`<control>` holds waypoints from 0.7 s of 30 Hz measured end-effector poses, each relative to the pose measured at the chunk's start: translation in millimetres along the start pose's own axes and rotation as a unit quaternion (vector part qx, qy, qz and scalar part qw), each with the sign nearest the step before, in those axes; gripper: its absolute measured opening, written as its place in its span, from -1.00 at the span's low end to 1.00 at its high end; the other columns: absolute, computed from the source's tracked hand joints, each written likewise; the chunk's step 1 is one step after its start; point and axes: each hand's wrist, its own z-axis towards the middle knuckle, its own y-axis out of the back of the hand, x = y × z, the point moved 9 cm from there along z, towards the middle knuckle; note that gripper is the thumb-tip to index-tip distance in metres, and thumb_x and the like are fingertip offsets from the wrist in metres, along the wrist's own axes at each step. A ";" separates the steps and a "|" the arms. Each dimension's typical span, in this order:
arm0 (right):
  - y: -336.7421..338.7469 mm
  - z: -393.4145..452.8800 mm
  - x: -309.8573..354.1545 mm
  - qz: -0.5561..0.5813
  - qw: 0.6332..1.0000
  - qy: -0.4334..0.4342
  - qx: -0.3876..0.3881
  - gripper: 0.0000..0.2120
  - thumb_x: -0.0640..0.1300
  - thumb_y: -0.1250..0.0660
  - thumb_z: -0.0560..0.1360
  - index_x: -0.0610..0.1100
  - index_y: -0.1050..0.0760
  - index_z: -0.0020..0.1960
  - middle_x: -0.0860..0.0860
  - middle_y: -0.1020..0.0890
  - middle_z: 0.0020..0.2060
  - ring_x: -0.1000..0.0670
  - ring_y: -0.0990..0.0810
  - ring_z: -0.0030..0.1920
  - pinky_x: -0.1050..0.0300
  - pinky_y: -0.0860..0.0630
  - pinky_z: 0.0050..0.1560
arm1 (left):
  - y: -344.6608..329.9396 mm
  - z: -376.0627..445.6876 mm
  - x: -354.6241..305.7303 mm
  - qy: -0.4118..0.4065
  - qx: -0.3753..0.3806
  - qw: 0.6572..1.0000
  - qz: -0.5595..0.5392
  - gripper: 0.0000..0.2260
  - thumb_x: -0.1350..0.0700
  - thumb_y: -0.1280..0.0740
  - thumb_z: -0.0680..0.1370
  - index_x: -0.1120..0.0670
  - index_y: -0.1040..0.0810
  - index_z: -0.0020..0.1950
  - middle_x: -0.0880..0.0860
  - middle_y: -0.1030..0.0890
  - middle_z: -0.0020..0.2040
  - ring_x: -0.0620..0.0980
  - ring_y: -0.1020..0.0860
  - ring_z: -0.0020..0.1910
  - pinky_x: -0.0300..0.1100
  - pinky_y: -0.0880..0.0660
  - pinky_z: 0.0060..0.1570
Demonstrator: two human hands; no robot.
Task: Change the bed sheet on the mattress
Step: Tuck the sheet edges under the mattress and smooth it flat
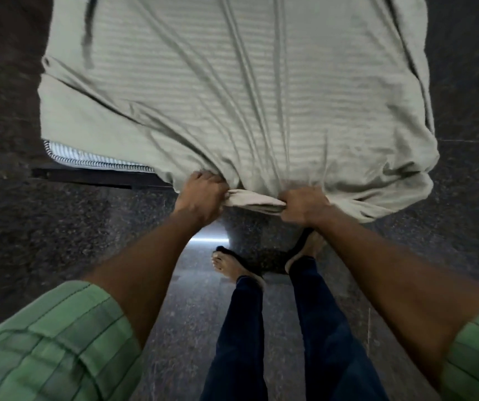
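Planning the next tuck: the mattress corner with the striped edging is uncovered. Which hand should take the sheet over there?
Probably left. The left hand grips the sheet hem nearest the bare mattress corner; the right hand grips farther away.

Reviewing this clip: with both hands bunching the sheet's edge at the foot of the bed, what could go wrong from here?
The left hand and right hand grip the sheet close together, so pulling may skew it. The mattress corner already shows bare at left. Loose sheet hanging at right could drag on the floor.
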 end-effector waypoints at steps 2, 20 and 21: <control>14.4 -1.1 34.0 -0.023 0.997 0.053 -0.060 -0.43 0.15 -0.38 0.37 0.01 -0.47 0.35 -0.07 -0.57 0.25 -0.17 -0.51 0.31 -0.12 -0.37 0.31 | -2.0 -16.2 12.2 0.045 -0.012 0.995 -0.092 -0.75 -0.09 -0.21 0.63 0.01 -0.60 0.04 0.14 -0.68 0.00 0.24 -0.63 0.03 -0.01 -0.41 -0.05; 50.2 5.9 238.4 0.056 0.943 0.141 -0.295 -0.28 0.15 -0.42 0.33 -0.12 -0.36 0.40 -0.10 -0.52 0.21 -0.18 -0.47 0.20 -0.12 -0.40 0.20 | 43.8 -101.4 192.2 0.315 -0.240 0.896 -0.201 -0.61 0.20 -0.30 0.32 -0.08 -0.55 0.11 -0.02 -0.65 -0.02 0.09 -0.56 0.06 -0.02 -0.34 0.14; 57.8 3.5 258.5 0.071 0.933 0.161 -0.315 -0.26 0.07 -0.44 0.33 -0.11 -0.32 0.44 -0.09 -0.51 0.22 -0.17 -0.46 0.20 -0.12 -0.40 0.19 | 43.2 -96.1 192.4 0.299 -0.228 0.897 -0.233 -0.64 0.20 -0.28 0.34 -0.07 -0.55 0.10 0.00 -0.67 -0.07 0.12 -0.59 0.02 -0.01 -0.38 0.11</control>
